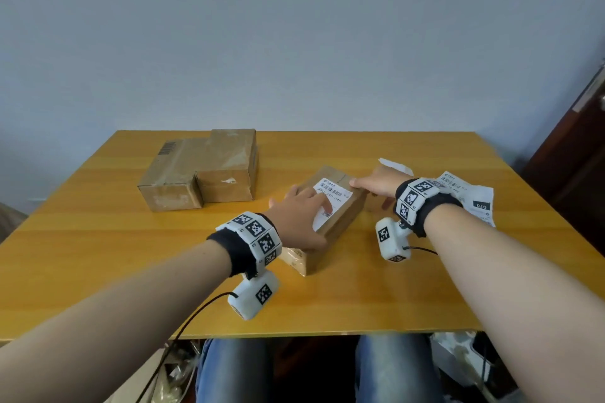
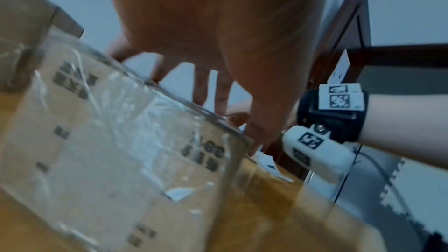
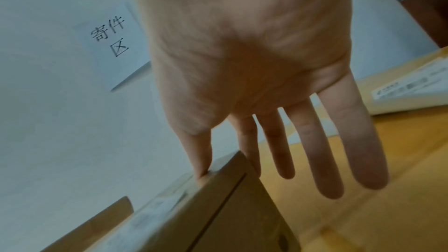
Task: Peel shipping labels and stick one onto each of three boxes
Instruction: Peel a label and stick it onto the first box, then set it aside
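A brown cardboard box (image 1: 340, 222) lies slantwise at the table's middle, with a white shipping label (image 1: 334, 195) on its top face. My left hand (image 1: 302, 208) lies flat on that top, fingers straight across the label's near part. In the left wrist view its fingers (image 2: 211, 87) reach over the taped box (image 2: 109, 150). My right hand (image 1: 371, 185) touches the box's far right corner. In the right wrist view its thumb (image 3: 201, 160) presses the box (image 3: 218, 217) at its top edge, and the other fingers (image 3: 315, 150) hang straight beside it. Two more brown boxes (image 1: 170, 173) (image 1: 229, 167) stand side by side, back left.
Loose label sheets (image 1: 471, 196) lie on the table right of my right wrist, and a curled white backing strip (image 1: 396, 167) lies behind that hand. A dark door (image 1: 573, 157) stands at the right. The table's front edge (image 1: 294, 334) is near my knees.
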The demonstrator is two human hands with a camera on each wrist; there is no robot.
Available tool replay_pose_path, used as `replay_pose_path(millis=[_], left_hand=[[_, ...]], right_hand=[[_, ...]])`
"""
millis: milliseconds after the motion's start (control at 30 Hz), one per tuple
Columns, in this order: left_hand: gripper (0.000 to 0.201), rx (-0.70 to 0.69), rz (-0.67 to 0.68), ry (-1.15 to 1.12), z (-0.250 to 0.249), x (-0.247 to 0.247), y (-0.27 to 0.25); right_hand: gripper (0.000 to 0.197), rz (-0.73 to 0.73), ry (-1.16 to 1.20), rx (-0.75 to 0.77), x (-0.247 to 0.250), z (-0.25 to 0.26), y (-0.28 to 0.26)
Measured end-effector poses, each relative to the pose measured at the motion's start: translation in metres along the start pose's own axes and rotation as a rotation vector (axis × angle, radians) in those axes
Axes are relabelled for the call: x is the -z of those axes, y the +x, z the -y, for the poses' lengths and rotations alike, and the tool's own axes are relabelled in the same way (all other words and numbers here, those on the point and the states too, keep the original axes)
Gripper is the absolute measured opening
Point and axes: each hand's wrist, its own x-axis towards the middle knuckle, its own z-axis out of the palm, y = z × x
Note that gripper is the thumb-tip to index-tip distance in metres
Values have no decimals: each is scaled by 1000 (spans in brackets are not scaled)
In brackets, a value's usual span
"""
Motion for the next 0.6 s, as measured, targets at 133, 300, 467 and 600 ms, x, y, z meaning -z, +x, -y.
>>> replay_pose_path(millis=[133, 300, 467, 600], left_hand=[[58, -125, 93, 63, 12, 11, 9], [52, -194, 59, 207, 25, 26, 17], [63, -67, -92, 324, 38, 27, 22], [51, -9, -72, 45, 40, 20, 30]], right_hand=[[65, 24, 111, 133, 6, -14, -5], [67, -11, 20, 343, 2, -9, -5], [60, 21, -86, 219, 3, -1, -7], [59, 98, -111, 166, 10, 1, -20]])
